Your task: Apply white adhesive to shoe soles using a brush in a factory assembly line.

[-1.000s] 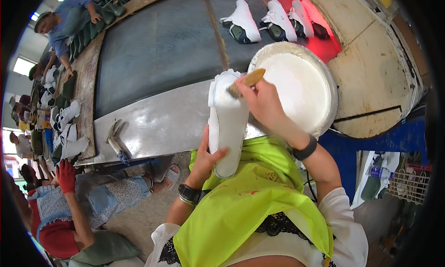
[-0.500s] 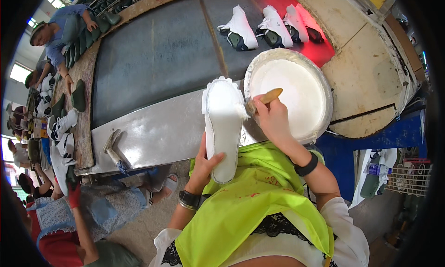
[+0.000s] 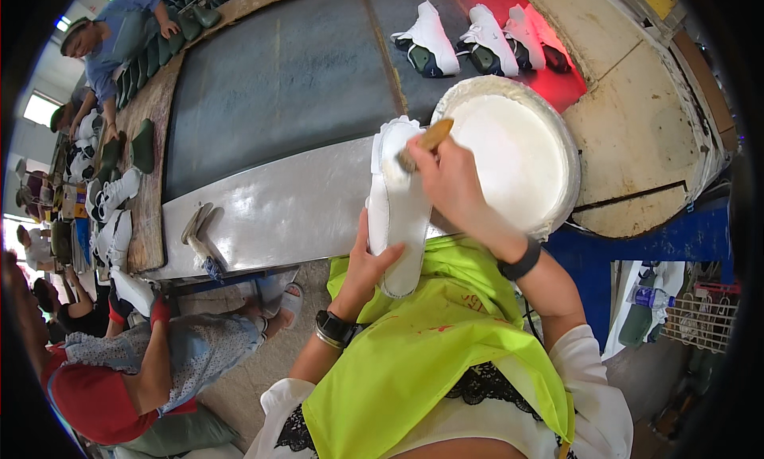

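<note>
My left hand (image 3: 368,261) is closed around the sides of a white shoe upper (image 3: 402,220), which is held sole side up with its toe pointing away from me. In my right hand (image 3: 452,176) is a brush with a wooden handle (image 3: 436,132). Its bristles press on the toe part of the underside, where a wet white coat shows. Just right of the shoe stands a wide round tub (image 3: 569,152) of white liquid glue, its rim crusted with dried glue.
Several white shoes with dark green parts (image 3: 487,41) stand on the dark conveyor belt (image 3: 278,85) under red light. On the metal ledge (image 3: 263,212) lies a hook-shaped tool (image 3: 193,228). To the left, co-workers handle shoes beside a wooden bench (image 3: 147,244).
My right hand has brought the brush from the shoe's right edge onto its toe underside. The shoe sits slightly farther right in view. At left, a red-gloved co-worker now holds a white shoe in both hands.
</note>
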Demonstrator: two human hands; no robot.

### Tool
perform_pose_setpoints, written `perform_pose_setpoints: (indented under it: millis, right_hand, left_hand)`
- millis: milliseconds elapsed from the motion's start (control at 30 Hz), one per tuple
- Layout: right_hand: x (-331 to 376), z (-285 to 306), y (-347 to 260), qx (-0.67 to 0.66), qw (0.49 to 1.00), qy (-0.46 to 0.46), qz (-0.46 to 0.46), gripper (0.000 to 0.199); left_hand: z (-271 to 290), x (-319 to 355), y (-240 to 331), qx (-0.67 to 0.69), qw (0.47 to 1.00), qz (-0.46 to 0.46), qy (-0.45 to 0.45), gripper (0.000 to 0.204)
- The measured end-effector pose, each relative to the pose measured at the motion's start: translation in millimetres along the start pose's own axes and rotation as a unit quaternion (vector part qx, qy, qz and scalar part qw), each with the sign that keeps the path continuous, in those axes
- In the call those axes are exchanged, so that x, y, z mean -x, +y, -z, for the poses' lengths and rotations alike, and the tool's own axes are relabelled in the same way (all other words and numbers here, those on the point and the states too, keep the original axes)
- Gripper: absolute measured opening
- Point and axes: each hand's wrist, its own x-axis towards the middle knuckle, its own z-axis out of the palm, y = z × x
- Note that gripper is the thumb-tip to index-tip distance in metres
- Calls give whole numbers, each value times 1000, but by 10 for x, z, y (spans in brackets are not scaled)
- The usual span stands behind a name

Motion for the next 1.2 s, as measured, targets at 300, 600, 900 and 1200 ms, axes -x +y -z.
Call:
perform_pose_setpoints:
  millis: [300, 600, 900, 1200]
  right_hand:
    - [-361, -86, -14, -15, 989, -65, 135, 16]
    - [-379, 82, -216, 99, 951, -253, 146, 17]
    - [-859, -24, 9, 124, 972, -137, 147, 27]
    - [-494, 154, -193, 96, 948, -259, 161, 21]
  left_hand:
    - [-24, -15, -17, -20, 1000, -6, 11, 93]
    - [-3, -65, -84, -27, 999, -7, 25, 92]
    - [-42, -82, -50, -18, 999, -23, 15, 93]
    - [-14, -37, -19, -16, 1000, 7, 18, 90]
